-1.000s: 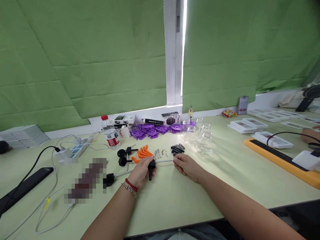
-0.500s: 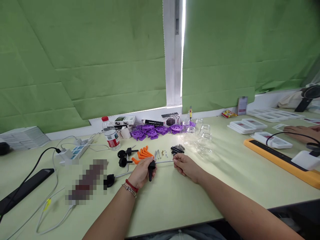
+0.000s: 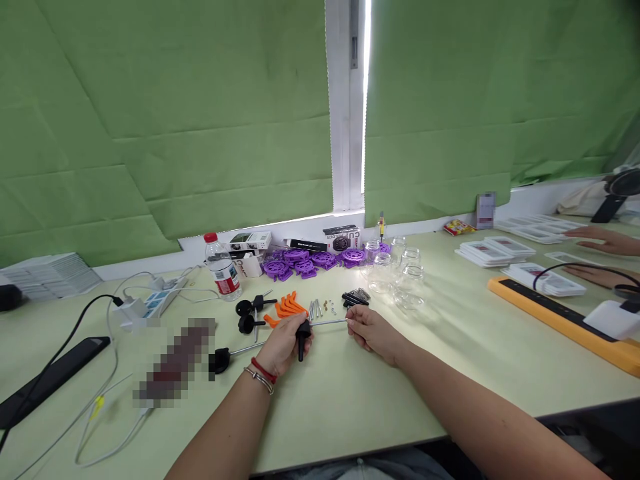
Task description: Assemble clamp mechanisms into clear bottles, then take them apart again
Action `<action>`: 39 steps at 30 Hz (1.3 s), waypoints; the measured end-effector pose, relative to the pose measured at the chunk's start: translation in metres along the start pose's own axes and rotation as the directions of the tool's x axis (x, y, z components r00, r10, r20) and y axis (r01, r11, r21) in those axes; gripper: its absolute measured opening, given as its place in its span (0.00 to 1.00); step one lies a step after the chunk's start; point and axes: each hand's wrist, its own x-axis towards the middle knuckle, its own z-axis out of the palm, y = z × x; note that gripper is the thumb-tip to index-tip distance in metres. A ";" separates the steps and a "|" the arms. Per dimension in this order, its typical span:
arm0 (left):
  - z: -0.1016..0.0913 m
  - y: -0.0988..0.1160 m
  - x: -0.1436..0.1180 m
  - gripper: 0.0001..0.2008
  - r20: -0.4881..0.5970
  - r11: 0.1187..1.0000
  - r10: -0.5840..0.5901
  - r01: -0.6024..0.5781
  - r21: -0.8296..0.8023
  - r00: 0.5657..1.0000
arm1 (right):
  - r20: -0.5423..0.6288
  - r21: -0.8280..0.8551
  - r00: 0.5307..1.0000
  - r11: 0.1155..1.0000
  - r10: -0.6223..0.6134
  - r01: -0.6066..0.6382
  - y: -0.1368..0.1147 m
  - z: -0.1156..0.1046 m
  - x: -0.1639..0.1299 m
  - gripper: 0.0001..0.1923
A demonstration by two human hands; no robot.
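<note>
My left hand [image 3: 283, 343] grips a black plastic fitting [image 3: 302, 335] low over the pale green table [image 3: 350, 400]. A thin metal rod [image 3: 327, 323] runs from that fitting to the right. My right hand [image 3: 373, 333] pinches the rod's free end. Just beyond my hands lie loose metal rods [image 3: 315, 307], orange plastic pieces [image 3: 285, 307], a few small screws [image 3: 329, 307] and black parts with springs [image 3: 356, 297]. Left of my left hand are black wheels on rods [image 3: 249, 313] and another black wheel on a rod [image 3: 220, 360].
Purple gear parts [image 3: 310, 259], glass jars [image 3: 397, 270], a water bottle [image 3: 221, 268] and boxes stand by the window sill. A power strip with cables [image 3: 150, 303] and a black device [image 3: 50, 380] lie left. At right, an orange tray [image 3: 565, 320], stacked cards [image 3: 495, 250], another person's hands [image 3: 600, 243].
My own hands keep their hold on the fitting and rod, barely shifting. The other person's hand at the far right has moved farther back over the cards.
</note>
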 end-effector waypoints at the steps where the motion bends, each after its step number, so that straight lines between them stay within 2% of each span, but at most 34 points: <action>1: 0.000 0.000 0.000 0.12 0.002 1.000 0.004 -0.004 0.002 1.000 | 0.003 -0.002 1.000 1.000 0.002 -0.002 0.000 0.000 0.000 0.10; 26: 0.000 0.000 0.000 0.14 0.021 1.000 0.002 -0.002 -0.004 1.000 | -0.014 -0.085 0.999 0.995 0.048 -0.049 -0.004 0.002 -0.002 0.17; 31: 0.000 0.000 0.000 0.14 0.015 1.000 0.001 -0.001 -0.001 1.000 | -0.011 -0.014 1.000 1.000 0.022 -0.022 -0.002 0.000 -0.001 0.13; 39: 0.000 -0.002 0.001 0.13 0.023 1.000 0.004 -0.004 -0.001 1.000 | 0.013 -0.018 1.000 1.000 0.000 0.001 -0.001 0.001 0.000 0.10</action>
